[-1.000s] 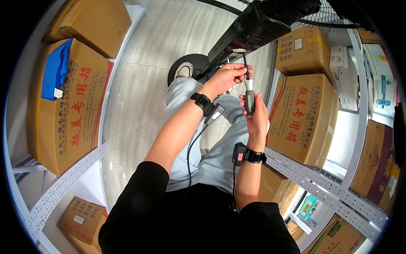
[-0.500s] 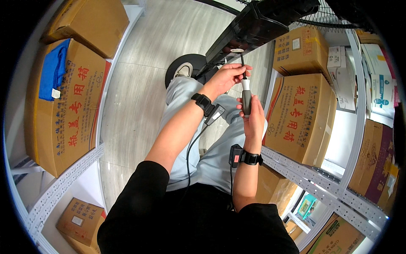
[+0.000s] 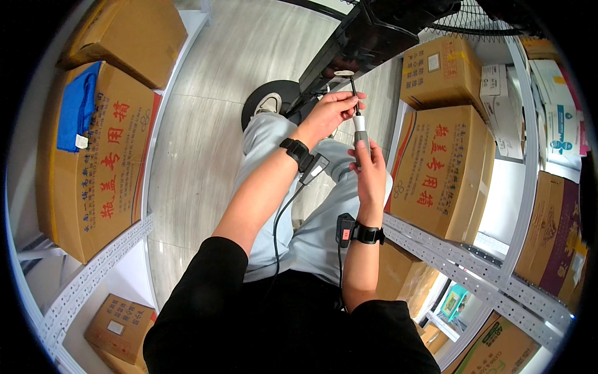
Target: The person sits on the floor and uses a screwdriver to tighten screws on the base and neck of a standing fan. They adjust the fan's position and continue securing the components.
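A screwdriver [image 3: 360, 126] with a grey-and-white handle and a dark shaft points away from me. My right hand [image 3: 372, 172] is closed round its handle. With thumb and fingers, my left hand [image 3: 329, 114] pinches the shaft farther up. The tip reaches up to the underside of a glossy black fan column [image 3: 352, 50], close to a pale oval patch [image 3: 344, 73]; whether it sits in a screw cannot be made out. Below the column lies a round black base [image 3: 251, 101], with my left shoe [image 3: 270, 103] over it.
Metal shelving [image 3: 93, 268] with cardboard boxes [image 3: 109, 162] flanks me on the left, a blue cloth [image 3: 78, 109] on one box. More shelves hold boxes [image 3: 436, 168] on the right. A wire fan guard [image 3: 476, 22] is at top right. Cables run from both wrist straps.
The fan column has shifted slightly up and left in view. My right hand has changed its hold on the handle, and the screwdriver has swung slightly left.
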Motion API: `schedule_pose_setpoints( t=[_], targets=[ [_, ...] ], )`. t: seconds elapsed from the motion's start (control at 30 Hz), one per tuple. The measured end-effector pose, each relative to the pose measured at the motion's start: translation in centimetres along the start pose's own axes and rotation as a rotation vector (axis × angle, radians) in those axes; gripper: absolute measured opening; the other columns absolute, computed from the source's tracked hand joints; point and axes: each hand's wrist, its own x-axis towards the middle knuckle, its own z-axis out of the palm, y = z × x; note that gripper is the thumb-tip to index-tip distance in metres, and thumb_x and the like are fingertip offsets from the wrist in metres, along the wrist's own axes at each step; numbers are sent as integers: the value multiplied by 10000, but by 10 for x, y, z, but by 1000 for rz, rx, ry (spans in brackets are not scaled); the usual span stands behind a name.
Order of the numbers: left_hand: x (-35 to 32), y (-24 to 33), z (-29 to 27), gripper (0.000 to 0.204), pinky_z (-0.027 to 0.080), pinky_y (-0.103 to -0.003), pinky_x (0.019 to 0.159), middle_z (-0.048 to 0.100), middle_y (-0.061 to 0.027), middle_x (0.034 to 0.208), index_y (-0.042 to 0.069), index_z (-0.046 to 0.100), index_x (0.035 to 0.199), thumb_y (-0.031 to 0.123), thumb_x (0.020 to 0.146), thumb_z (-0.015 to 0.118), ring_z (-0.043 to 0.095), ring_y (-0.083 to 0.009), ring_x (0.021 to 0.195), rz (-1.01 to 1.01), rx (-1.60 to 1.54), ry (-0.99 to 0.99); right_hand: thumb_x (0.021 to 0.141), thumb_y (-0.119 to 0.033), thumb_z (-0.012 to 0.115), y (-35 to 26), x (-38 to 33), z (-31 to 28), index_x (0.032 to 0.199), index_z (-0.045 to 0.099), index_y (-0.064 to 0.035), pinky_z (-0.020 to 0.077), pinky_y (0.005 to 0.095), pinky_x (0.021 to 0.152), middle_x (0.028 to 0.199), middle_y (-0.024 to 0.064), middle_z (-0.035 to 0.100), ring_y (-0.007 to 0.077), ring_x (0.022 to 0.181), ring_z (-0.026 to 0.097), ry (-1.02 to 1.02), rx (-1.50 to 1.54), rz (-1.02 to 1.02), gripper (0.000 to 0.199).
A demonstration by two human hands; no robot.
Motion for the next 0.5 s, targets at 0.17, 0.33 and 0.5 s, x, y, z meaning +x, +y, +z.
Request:
schedule_pose_setpoints(
  t=[0.17,0.33,0.5],
  targets=[
    [-2,-1,-1,285,394,-173,696,623,-29,955,-19,581,1190,122,947,538,482,-33,728,-1,-12,9,902,-245,643,2,-2,3,1173,536,-15,453,219,575,962,62,611,110,768,620,95,-113,-111,371],
    [-2,2,-2,296,399,-174,704,620,-31,952,-19,578,1201,117,939,550,491,-34,743,4,-25,15,907,-224,633,-3,-3,-4,1180,529,-13,461,223,569,935,73,615,116,742,622,-51,183,118,361],
    [-1,1,-2,291,406,-178,709,622,-35,944,-19,584,1193,114,935,556,498,-39,749,-4,-15,20,996,-304,451,0,-6,10,1168,527,-18,442,216,540,875,86,642,114,679,619,105,-210,-175,342]
  ],
)
